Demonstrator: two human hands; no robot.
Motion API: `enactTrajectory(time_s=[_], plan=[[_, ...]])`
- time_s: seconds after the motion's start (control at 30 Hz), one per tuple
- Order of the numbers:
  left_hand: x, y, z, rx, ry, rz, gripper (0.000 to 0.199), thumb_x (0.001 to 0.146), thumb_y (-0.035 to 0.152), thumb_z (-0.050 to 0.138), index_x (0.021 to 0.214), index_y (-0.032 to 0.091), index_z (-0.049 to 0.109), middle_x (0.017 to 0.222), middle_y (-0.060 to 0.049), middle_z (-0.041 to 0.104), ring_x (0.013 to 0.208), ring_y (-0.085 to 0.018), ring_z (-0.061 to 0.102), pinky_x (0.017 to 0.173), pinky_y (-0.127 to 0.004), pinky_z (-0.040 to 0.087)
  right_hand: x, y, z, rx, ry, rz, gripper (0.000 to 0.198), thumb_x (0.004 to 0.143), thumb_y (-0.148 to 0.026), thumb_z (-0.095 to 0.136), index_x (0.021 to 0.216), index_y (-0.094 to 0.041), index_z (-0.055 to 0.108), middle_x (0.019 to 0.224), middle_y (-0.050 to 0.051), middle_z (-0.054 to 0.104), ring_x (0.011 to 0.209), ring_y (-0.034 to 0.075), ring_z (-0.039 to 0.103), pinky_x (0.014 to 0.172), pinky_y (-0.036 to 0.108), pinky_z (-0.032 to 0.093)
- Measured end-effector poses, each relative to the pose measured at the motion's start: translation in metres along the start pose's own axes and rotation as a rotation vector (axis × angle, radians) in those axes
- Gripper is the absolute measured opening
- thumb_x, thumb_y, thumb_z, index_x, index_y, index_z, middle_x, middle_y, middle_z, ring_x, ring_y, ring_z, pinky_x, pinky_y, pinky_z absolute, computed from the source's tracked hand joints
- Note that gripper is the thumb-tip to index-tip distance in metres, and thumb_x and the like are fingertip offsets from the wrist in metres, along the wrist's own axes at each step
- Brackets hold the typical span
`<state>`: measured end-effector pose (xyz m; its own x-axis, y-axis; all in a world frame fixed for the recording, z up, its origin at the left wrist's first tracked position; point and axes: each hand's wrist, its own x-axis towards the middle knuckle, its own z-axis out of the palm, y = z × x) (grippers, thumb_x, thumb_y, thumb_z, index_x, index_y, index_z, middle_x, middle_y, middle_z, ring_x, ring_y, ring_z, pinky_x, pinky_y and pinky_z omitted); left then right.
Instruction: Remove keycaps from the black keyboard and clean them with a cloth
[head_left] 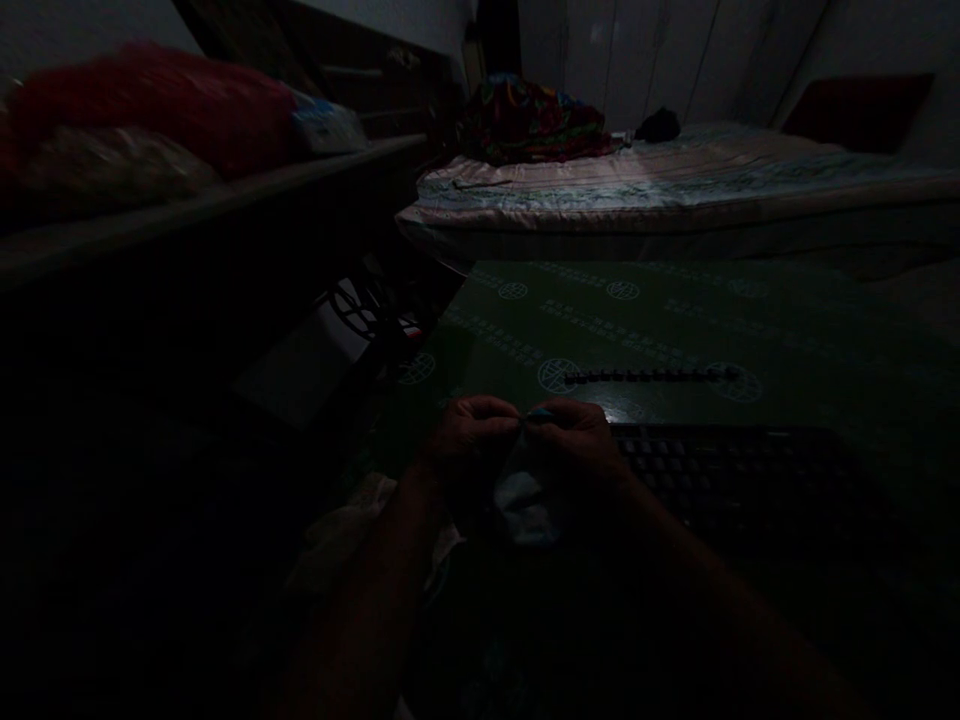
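My left hand [474, 430] and my right hand [574, 438] meet above the green table [495, 330], fingertips pinched together. Between them hangs a thin pale cloth [527, 508], gathered at the top, with a bit of teal showing by the right fingers. Whether something small is inside the pinch is too dark to tell. Beside my right hand lies a black keyboard [720, 470], partly lost in shadow. Beyond it, small dark pieces like keycaps [649, 376] stand in a row. Under my left forearm is a crumpled light cloth [352, 525].
To the left runs a dark shelf [225, 205] bearing a red plastic bag [165, 105] and a white-and-blue pack [330, 128]. Past the table stands a bed [637, 185] with a bundled patterned blanket [532, 118]. The room is very dim.
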<state>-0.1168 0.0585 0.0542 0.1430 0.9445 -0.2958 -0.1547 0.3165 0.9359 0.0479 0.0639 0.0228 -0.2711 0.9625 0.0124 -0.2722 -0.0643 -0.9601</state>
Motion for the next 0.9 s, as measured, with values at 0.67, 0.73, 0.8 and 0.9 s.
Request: enactTrajectory(time_s=[0.67,0.73,0.8,0.9], plan=[[0.0012,0.0019,-0.0023,0.124,-0.061,0.040,0.019,0.050,0.017,0.080,0.067,0.015,0.071,0.063,-0.003,0.068,0.058,-0.014,0.061,0.058,-0.025,0.047,0.0009,0.0024,0.0002,-0.115,-0.013,-0.071,0.022,0.064,-0.037,0.072,0.070,-0.017,0.065,0.063,-0.001,0.060,0.057,0.011,0.053,0.050,0.020,0.041],[0.0008,0.0013,-0.0013,0.140,-0.063,0.067,0.020,0.051,0.016,0.080,0.068,0.015,0.071,0.065,-0.003,0.068,0.060,-0.014,0.062,0.058,-0.024,0.047,0.0012,0.0024,0.0003,-0.142,0.002,-0.081,0.022,0.064,-0.037,0.071,0.071,-0.017,0.065,0.063,-0.001,0.060,0.057,0.011,0.054,0.050,0.020,0.041],[-0.0001,0.0008,0.0001,0.164,-0.071,0.082,0.020,0.051,0.016,0.080,0.069,0.014,0.070,0.065,-0.003,0.068,0.060,-0.014,0.061,0.059,-0.024,0.047,0.0013,0.0019,0.0006,-0.172,0.020,-0.089,0.023,0.064,-0.038,0.071,0.070,-0.017,0.065,0.063,-0.001,0.060,0.058,0.012,0.054,0.051,0.021,0.042],[-0.0014,0.0006,0.0015,0.164,-0.079,0.083,0.021,0.051,0.017,0.080,0.069,0.014,0.069,0.066,-0.002,0.067,0.061,-0.014,0.061,0.060,-0.025,0.047,0.0014,0.0008,0.0010,-0.179,0.019,-0.093,0.023,0.065,-0.039,0.071,0.068,-0.017,0.064,0.062,-0.001,0.059,0.057,0.012,0.053,0.050,0.020,0.041]])
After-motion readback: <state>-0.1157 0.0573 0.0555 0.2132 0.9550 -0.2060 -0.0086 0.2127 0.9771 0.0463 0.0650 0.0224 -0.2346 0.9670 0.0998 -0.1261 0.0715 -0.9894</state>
